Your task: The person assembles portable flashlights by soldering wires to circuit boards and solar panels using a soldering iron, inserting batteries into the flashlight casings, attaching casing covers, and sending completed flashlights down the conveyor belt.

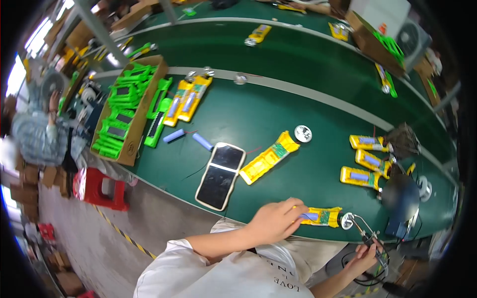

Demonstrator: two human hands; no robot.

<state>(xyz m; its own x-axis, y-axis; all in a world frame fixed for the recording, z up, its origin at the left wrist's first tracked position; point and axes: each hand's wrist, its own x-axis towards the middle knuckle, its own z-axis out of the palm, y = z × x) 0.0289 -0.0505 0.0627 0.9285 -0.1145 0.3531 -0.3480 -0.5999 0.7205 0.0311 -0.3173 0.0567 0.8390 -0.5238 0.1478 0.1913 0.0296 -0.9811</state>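
My left hand [278, 221] is closed at the left end of a yellow housing [335, 217], its fingertips on the blue battery [310, 216] inside. A green circuit board shows in the housing, and a round silver lamp head [347, 221] lies at its right end. My right hand [365, 256] grips a soldering iron [368, 239] at the table's front edge; the iron's tip and a thin metal tube point toward the lamp head. Another yellow housing [263, 164] with a round reflector lies further back, beside a phone [220, 176].
A cardboard box [136, 126] of green housings stands at the left, near two yellow units [191, 99]. Several yellow units [360, 176] lie at the right beside a dark round object [401, 196]. Loose blue batteries [174, 135] lie behind the phone. A person [39, 134] is at far left.
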